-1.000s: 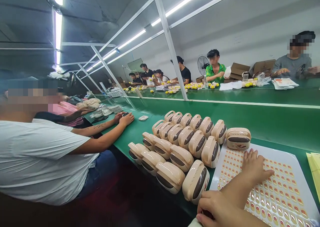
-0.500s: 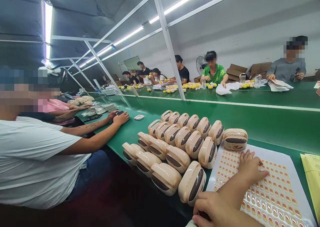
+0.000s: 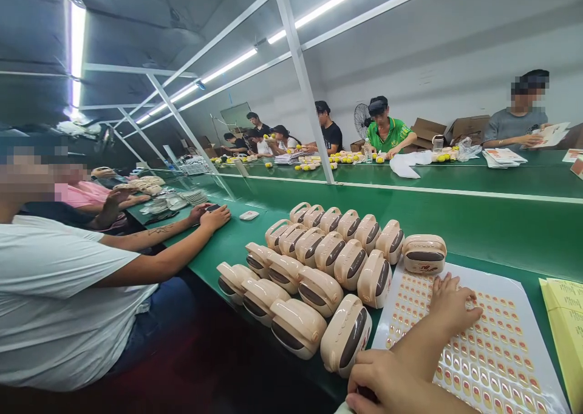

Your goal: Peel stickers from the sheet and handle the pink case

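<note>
My left hand [image 3: 452, 306] lies flat and open on a white sheet of small red-and-yellow stickers [image 3: 501, 347], its fingertips near the sheet's far left corner. Just beyond them stands one beige toy case [image 3: 424, 254] with a dark front panel. My right hand [image 3: 387, 382] is curled at the bottom edge, close to my left forearm, with something dark half hidden under its fingers. Several more beige cases [image 3: 319, 262] stand in rows to the left of the sheet on the green belt table [image 3: 492, 232].
A person in a white shirt [image 3: 59, 305] sits close on the left, hands on the table edge [image 3: 214, 217]. A white slanted post [image 3: 310, 104] rises behind the cases. Yellow papers [image 3: 565, 317] lie right of the sheet. Other people work across a second green table [image 3: 455, 174].
My hands have kept their places on the sheet and at the bottom edge. The view has drifted slightly, so everything sits a little further left. A far co-worker on the left has lifted a hand.
</note>
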Demonstrator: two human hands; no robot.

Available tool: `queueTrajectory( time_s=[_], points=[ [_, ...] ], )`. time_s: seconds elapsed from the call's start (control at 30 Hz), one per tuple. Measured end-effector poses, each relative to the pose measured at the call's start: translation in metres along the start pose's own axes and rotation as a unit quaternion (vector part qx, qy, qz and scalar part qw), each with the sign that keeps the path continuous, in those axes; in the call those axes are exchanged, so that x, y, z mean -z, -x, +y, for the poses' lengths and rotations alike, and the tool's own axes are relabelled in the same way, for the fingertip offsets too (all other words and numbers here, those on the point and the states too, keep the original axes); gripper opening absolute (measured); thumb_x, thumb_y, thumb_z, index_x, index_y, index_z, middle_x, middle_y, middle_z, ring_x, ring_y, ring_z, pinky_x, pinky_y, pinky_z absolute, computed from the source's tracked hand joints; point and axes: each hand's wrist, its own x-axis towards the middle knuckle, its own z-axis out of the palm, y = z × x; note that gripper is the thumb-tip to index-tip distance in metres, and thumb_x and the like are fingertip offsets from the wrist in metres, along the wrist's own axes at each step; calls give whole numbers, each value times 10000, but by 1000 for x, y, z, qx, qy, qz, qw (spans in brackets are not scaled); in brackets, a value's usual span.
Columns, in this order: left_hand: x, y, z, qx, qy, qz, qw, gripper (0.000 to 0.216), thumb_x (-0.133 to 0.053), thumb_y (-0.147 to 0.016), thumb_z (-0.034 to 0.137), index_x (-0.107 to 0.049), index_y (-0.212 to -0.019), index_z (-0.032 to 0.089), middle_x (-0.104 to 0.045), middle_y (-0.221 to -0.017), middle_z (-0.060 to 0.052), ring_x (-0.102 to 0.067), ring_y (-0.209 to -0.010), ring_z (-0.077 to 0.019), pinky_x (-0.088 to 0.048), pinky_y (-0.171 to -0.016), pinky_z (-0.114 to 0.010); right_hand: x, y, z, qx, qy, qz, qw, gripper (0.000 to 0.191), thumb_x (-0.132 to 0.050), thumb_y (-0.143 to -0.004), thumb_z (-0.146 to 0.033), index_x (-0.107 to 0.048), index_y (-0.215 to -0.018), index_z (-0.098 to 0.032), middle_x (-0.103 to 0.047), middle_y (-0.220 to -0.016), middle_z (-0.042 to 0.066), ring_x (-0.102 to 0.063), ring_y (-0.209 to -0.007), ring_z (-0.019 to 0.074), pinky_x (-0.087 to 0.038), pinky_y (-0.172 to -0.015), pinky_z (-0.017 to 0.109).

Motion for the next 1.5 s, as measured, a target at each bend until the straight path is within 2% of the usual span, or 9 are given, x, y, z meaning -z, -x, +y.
queueTrajectory(
  time_s=[0.23,0.4,0.53,0.7,0.93,1.17,1.37,1.5],
  points=[
    [1,3,5,-27,-36,-26,999,470,-405,-813,481,-532,-1145,174,-249,-1444,-169,-59,-1365,-233,-28,-1099,-433,4,-1,-8,-29,2,-20,999,211,-530,-758,-301,-646,-850,-150,-554,-784,33,-406,-662,52,-311,-603,153],
    [4,4,7,-37,-43,-45,997,566,-398,-810,539,-503,-1177,121,-183,-1447,-230,-20,-1362,-267,-3,-1092,-457,0,1,1,-21,-2,-13,1000,238,-523,-779,-343,-647,-878,-164,-550,-784,31,-414,-666,50,-331,-622,146],
    [9,7,12,-38,-41,-67,996,632,-414,-794,562,-460,-1223,101,-132,-1448,-253,9,-1359,-275,15,-1089,-458,-6,1,9,14,-11,7,1000,264,-493,-792,-391,-637,-884,-189,-549,-787,19,-434,-670,48,-327,-611,150],
    [7,6,12,-37,-33,-66,997,733,-341,-779,642,-450,-1241,84,-109,-1440,-279,28,-1355,-283,29,-1082,-465,-7,1,10,18,-8,10,1000,286,-476,-790,-400,-642,-890,-189,-549,-773,29,-410,-658,54,-320,-607,160],
    [5,3,12,-29,-29,-64,997,733,-369,-766,650,-456,-1245,101,-91,-1438,-285,47,-1352,-275,37,-1078,-456,-4,2,6,12,-9,21,1000,247,-483,-789,-366,-637,-871,-191,-546,-769,24,-405,-656,51,-321,-612,153],
    [8,3,17,-18,-34,-68,997,743,-376,-754,662,-476,-1220,93,-67,-1436,-292,74,-1346,-282,46,-1070,-478,-5,1,10,23,-10,17,1000,276,-469,-797,-411,-633,-911,-221,-551,-781,14,-428,-669,54,-311,-603,162],
    [7,1,18,-15,-45,-79,996,729,-472,-733,621,-464,-1230,88,-83,-1438,-285,51,-1351,-293,48,-1066,-493,0,-3,8,14,11,-21,1000,271,-456,-806,-379,-628,-901,-192,-556,-828,18,-453,-710,64,-321,-624,172],
    [1,2,14,-20,-40,-49,998,703,-423,-746,645,-503,-1190,106,-122,-1443,-265,30,-1357,-273,22,-1081,-468,-1,-5,8,31,28,-34,999,305,-461,-810,-408,-631,-891,-168,-552,-818,20,-438,-694,65,-319,-620,179]
  ],
)
